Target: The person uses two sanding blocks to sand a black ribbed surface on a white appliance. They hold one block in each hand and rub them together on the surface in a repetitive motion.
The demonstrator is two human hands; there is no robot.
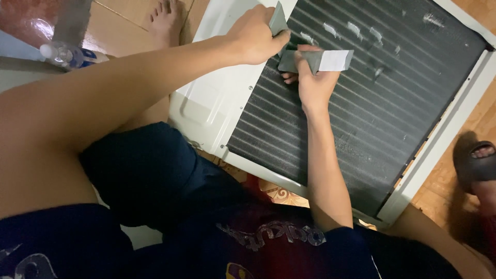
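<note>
Dark blue shorts (155,175) and the person's bent knee are filling the lower left of the frame, nearest the camera. Beyond them, both hands are meeting in the upper middle of the picture. The left hand (256,36) is closing its fingers around the end of a grey strip of tape (315,59), pinching it at the upper tip, while the right hand (312,82) is gripping the same strip from below, fingers curled round its middle. The strip is running roughly left to right, its pale free end pointing towards the upper right. Both hands are about equally near to it, since both are holding it. Under them a dark finned coil panel (372,103) in a white metal frame (206,103) is lying on the wooden floor (444,191), slanting from upper left to lower right. A clear bottle (64,54) is lying at the upper left, and a sandalled foot (478,160) is showing at the right edge.
</note>
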